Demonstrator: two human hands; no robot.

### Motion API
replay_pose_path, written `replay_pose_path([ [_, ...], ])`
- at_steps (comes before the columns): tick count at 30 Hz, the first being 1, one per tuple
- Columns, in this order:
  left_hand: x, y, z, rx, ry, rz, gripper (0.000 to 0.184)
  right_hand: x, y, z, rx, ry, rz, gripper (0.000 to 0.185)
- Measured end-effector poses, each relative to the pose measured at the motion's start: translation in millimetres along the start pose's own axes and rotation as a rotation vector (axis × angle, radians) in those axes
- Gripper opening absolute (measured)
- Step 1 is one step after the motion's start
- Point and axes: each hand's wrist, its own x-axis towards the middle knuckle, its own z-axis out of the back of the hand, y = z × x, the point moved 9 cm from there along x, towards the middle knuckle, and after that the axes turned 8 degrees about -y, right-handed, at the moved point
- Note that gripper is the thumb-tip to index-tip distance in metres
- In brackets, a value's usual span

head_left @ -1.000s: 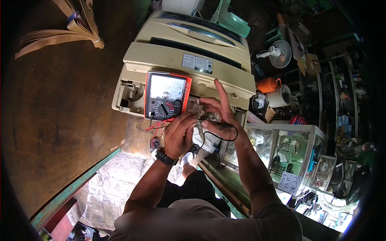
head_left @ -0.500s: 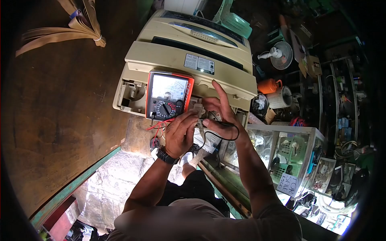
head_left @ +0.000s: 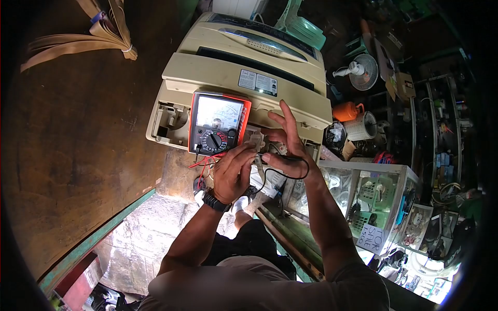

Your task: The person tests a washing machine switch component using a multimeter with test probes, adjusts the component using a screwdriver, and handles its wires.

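Note:
My left hand [head_left: 232,168], with a dark watch on its wrist, is closed around a small pale plastic part [head_left: 255,140]. My right hand [head_left: 290,147] meets it from the other side, its thumb against a black test lead [head_left: 299,177] and its upper fingers stretched out. The lead loops over the thumb and hangs below. The probe tip is hidden among the fingers. Just left of the part, an analog multimeter [head_left: 213,139] in a red-orange case leans against a beige appliance [head_left: 207,72]. A red test lead [head_left: 199,163] runs beneath the meter.
A brown wooden surface [head_left: 88,135] fills the left side, with bundled tan straps [head_left: 104,39] on it. To the right stand a glass display case [head_left: 363,171] with a handwritten sale sign [head_left: 370,237], a fan [head_left: 363,71], an orange container [head_left: 346,111] and cluttered shelves.
The stretched fingers of my right hand have lifted and spread slightly. My left hand, the plastic part and the multimeter stay nearly in place.

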Motion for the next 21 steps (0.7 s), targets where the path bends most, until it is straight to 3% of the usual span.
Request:
replay_pose_path([
  [9, 0.9, -0.8, -1.7, -0.002, -0.011, -0.017, 0.024, -4.0, -1.7, -1.1, -0.028, 0.046, -0.065, 0.121],
  [21, 2.4, 2.3, -7.0, 0.009, 0.031, 0.010, 0.025, -3.7, 6.0, -0.4, 0.056, 0.012, 0.015, 0.123],
])
